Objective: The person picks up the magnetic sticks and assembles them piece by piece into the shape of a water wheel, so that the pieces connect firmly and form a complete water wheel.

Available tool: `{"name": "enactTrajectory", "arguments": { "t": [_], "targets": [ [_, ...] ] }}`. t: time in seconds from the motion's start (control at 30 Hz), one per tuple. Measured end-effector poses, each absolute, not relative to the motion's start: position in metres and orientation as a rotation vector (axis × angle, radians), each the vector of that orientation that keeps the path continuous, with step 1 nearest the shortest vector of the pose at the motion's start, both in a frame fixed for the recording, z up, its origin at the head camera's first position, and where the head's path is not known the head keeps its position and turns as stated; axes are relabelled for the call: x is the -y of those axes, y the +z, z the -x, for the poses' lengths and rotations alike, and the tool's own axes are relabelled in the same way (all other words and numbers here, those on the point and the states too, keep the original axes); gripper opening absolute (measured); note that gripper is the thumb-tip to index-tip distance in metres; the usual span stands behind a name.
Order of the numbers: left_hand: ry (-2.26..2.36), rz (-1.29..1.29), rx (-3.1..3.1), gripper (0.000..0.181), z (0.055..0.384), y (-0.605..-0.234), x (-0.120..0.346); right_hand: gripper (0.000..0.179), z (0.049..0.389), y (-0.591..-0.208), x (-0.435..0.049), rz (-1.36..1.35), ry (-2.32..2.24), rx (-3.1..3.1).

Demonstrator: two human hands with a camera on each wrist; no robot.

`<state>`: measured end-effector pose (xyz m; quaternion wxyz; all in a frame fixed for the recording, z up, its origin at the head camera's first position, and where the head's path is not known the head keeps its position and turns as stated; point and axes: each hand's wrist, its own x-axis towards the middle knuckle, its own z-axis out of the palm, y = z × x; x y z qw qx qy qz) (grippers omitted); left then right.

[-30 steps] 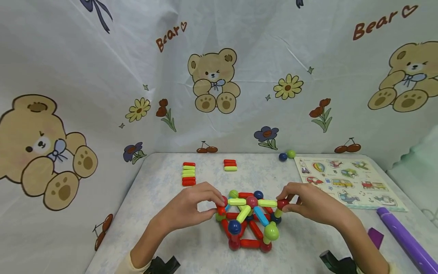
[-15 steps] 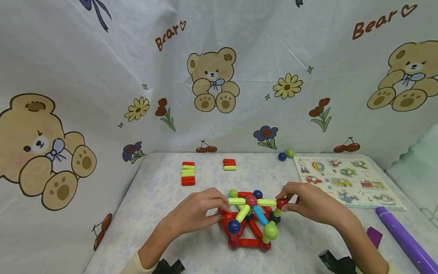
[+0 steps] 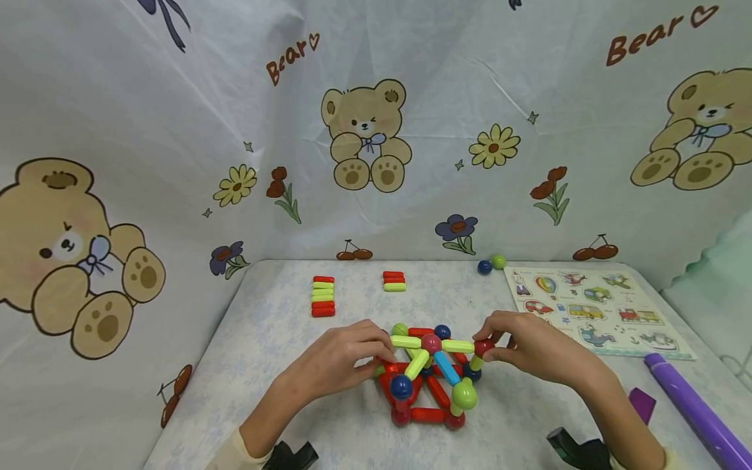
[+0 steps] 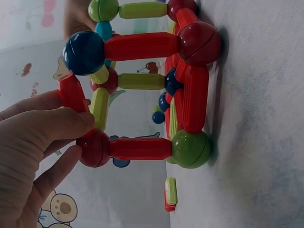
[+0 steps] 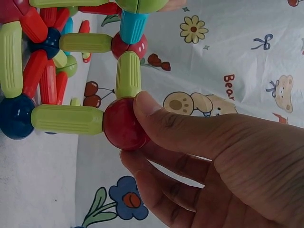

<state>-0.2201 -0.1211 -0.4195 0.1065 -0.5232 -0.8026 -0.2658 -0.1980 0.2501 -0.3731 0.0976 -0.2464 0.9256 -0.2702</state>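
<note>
Two hands, set apart, grip opposite sides of one ball-and-rod construction model (image 3: 437,391); the model stands on the counter (image 3: 352,431) between them. The left hand (image 3: 343,356) pinches a short red rod (image 4: 73,95) between thumb and fingers, next to a red corner ball (image 4: 93,148). The rod extends from that ball towards a dark blue corner ball (image 4: 83,53); contact at this far end cannot be confirmed. The grip sits close to the joint, probably to guide the rod without straining the frame. The right hand (image 3: 531,339) clasps the opposite red corner ball (image 5: 124,123) between thumb and fingers. Two yellow-green rods join there: an upright (image 5: 69,118) and an upper rod (image 5: 128,73) leading to the red hub ball (image 3: 431,344). This hold appears to serve as a brace against sideways movement.

Beyond the left hand, a column of red and yellow-green rods (image 3: 323,297) lies side by side; a shorter stack (image 3: 394,281) lies to its right. Such rows presumably leave spare parts easy to pick. Beyond the right hand: a loose blue ball (image 3: 484,267), a loose green ball (image 3: 499,262) and an illustrated sheet (image 3: 605,310). Right of that hand lies a purple cylinder (image 3: 693,405).
</note>
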Motion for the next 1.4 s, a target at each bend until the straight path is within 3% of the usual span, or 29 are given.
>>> {"name": "enactTrajectory", "arguments": {
  "t": [0.87, 0.97, 1.23, 1.4],
  "targets": [
    [-0.721, 1.556, 2.303, 0.028, 0.226, -0.422, 0.123, 0.022, 0.2, -0.373, -0.251, 0.75, -0.799, -2.756],
    [-0.769, 1.422, 2.386, 0.031, 0.232, -0.419, 0.133, 0.022, 0.2, -0.373, -0.251, 0.744, -0.798, -2.757],
    [-0.595, 0.749, 2.91, 0.046, 0.263, -0.44, 0.175, 0.022, 0.199, -0.373, -0.25, 0.722, -0.803, -2.749],
    [-0.498, 0.637, 3.102, 0.044, 0.276, -0.459, 0.189, 0.022, 0.199, -0.374, -0.25, 0.705, -0.803, -2.742]
  ]
}}
